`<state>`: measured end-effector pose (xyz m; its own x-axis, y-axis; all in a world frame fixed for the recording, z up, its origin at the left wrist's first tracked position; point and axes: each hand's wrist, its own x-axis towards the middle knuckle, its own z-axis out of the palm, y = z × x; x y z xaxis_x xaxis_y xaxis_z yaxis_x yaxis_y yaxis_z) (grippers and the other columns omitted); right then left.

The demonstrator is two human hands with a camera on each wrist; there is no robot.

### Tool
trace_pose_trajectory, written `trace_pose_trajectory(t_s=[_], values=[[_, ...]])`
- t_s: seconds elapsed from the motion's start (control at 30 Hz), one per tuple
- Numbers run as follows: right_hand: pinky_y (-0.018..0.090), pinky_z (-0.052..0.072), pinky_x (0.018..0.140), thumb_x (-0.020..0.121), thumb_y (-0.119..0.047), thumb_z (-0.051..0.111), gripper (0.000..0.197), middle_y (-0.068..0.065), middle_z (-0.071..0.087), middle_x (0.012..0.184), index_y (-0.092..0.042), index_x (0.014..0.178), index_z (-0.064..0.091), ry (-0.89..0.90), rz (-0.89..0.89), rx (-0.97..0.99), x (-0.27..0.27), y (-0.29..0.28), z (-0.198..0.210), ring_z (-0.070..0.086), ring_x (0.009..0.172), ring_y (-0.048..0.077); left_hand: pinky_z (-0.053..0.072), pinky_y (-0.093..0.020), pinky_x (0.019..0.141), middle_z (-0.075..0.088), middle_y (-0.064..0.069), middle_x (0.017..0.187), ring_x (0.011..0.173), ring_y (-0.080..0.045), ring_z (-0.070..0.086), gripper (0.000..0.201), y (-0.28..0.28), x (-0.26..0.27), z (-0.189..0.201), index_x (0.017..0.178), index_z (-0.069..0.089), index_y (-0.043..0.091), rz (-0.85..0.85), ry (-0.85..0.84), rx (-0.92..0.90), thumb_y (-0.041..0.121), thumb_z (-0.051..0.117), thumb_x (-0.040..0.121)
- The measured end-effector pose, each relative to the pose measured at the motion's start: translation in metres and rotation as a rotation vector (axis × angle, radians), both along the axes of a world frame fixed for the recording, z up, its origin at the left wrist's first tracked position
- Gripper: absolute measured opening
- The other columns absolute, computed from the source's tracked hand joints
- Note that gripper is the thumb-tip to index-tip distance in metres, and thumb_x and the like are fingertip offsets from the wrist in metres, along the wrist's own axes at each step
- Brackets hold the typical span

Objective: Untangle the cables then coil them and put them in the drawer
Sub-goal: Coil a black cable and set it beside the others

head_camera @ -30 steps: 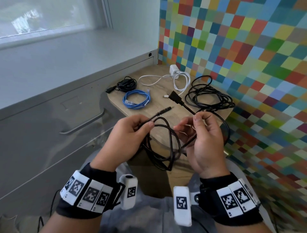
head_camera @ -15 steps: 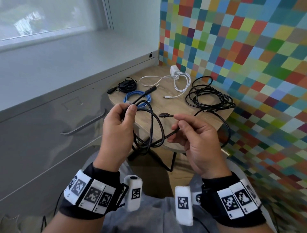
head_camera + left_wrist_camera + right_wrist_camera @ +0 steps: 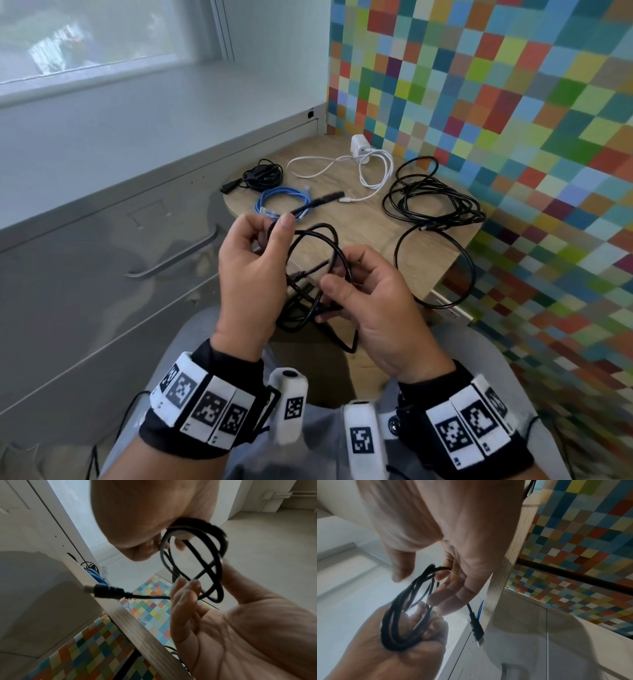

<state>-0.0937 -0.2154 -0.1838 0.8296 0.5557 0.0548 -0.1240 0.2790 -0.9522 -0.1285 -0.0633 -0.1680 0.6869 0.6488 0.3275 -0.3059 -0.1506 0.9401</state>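
I hold a thin black cable (image 3: 310, 240) in several loops in front of the small wooden table (image 3: 370, 236). My left hand (image 3: 253, 263) pinches the top of the loops between thumb and fingers, and one plug end (image 3: 320, 201) sticks out past it, blurred. In the right wrist view the left hand's curled fingers (image 3: 426, 627) wrap the bundle (image 3: 393, 622). My right hand (image 3: 370, 301) grips the cable close to its other plug (image 3: 102, 591), which juts out from between its fingers (image 3: 186, 586). The loops (image 3: 209, 563) hang between both hands.
On the table lie a blue coil (image 3: 284, 205), a small black bundle (image 3: 262, 174), a white charger (image 3: 359, 147) with its white cable (image 3: 318, 166), and a large loose black tangle (image 3: 431, 198). One loop (image 3: 471, 274) droops over the table's edge. A grey drawer with handle (image 3: 178, 255) stands left, shut.
My right hand has come left and down with its plug end, closing on the loops. The left hand has turned upright with the coil, whose free plug end has swung up to the right.
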Motion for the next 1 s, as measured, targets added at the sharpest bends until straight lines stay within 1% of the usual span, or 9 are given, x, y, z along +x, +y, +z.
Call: trace_pose_trajectory(t_s=[0.07,0.13,0.27,0.43,0.53,0.63,0.73,0.9,1.0], values=[[0.039,0.060,0.077,0.084,-0.017,0.082,0.022,0.001,0.071,0.088,-0.013,0.100,0.066,-0.054,-0.036,-0.066,0.001,0.000,-0.002,0.070,0.083,0.015,0.034,-0.041,0.059,0.044,-0.014,0.076,0.063,-0.025,0.038,0.035,0.001,-0.002,0.003,0.080,0.059,0.019,-0.145,-0.026,-0.072,0.048,0.055,0.099],[0.039,0.057,0.081,0.087,-0.007,0.076,0.015,0.003,0.070,0.089,-0.019,0.094,0.068,-0.075,-0.104,-0.073,0.005,-0.002,-0.003,0.067,0.081,0.017,0.024,-0.036,0.050,0.041,-0.014,0.076,0.054,-0.022,0.030,0.043,0.006,-0.004,0.005,0.080,0.062,0.022,-0.265,0.017,-0.204,0.056,0.045,0.097],[0.038,0.057,0.068,0.095,0.007,0.061,0.031,0.001,0.071,0.086,-0.022,0.088,0.067,0.067,-0.207,0.044,0.012,-0.008,0.000,0.066,0.072,0.019,0.031,-0.026,0.044,0.049,-0.006,0.076,0.046,-0.014,0.028,0.021,0.013,-0.006,0.007,0.084,0.056,0.010,-0.423,0.098,-0.301,0.028,0.053,0.093],[0.047,0.061,0.072,0.095,0.006,0.063,0.020,-0.007,0.071,0.091,-0.014,0.098,0.061,0.038,-0.288,0.020,0.010,-0.006,-0.002,0.070,0.078,0.023,0.015,-0.027,0.045,0.055,-0.004,0.077,0.043,-0.010,0.026,0.013,0.025,-0.010,0.011,0.079,0.054,0.011,-0.515,0.137,-0.374,0.019,0.052,0.090],[0.045,0.059,0.069,0.095,0.008,0.062,0.023,-0.004,0.067,0.090,-0.015,0.094,0.063,0.067,-0.291,0.066,0.013,-0.006,-0.003,0.068,0.077,0.021,0.026,-0.024,0.044,0.054,-0.009,0.076,0.044,-0.014,0.031,0.019,0.029,-0.013,0.012,0.084,0.061,0.011,-0.558,0.134,-0.418,0.016,0.045,0.092],[0.041,0.057,0.065,0.097,0.007,0.061,0.021,0.000,0.067,0.092,-0.015,0.095,0.062,0.092,-0.286,0.085,0.015,-0.007,-0.003,0.066,0.077,0.019,0.043,-0.029,0.045,0.058,-0.010,0.074,0.048,-0.019,0.045,0.028,0.028,-0.013,0.006,0.108,0.060,0.010,-0.522,0.185,-0.422,-0.003,0.037,0.099],[0.038,0.057,0.063,0.097,0.007,0.059,0.020,0.003,0.066,0.094,-0.012,0.097,0.061,0.090,-0.299,0.113,0.014,-0.007,-0.003,0.065,0.075,0.018,0.062,-0.037,0.062,0.065,-0.013,0.092,0.062,-0.023,0.063,0.038,0.024,-0.012,-0.003,0.121,0.060,0.004,-0.619,0.231,-0.488,-0.015,0.037,0.098],[0.046,0.061,0.071,0.097,0.006,0.059,0.017,0.003,0.066,0.085,-0.011,0.099,0.061,0.075,-0.300,0.098,0.014,-0.006,-0.003,0.066,0.076,0.020,0.061,-0.036,0.078,0.071,-0.024,0.110,0.082,-0.026,0.072,0.029,0.021,-0.014,-0.014,0.115,0.074,0.000,-0.840,0.287,-0.489,0.008,0.058,0.091],[0.054,0.062,0.079,0.098,0.010,0.056,0.019,0.014,0.067,0.094,-0.008,0.101,0.061,0.095,-0.300,0.097,0.014,-0.006,-0.003,0.070,0.082,0.029,0.054,-0.036,0.082,0.071,-0.023,0.099,0.091,-0.028,0.067,0.020,0.015,-0.013,-0.015,0.094,0.076,0.003,-0.804,0.281,-0.374,0.015,0.059,0.095]])
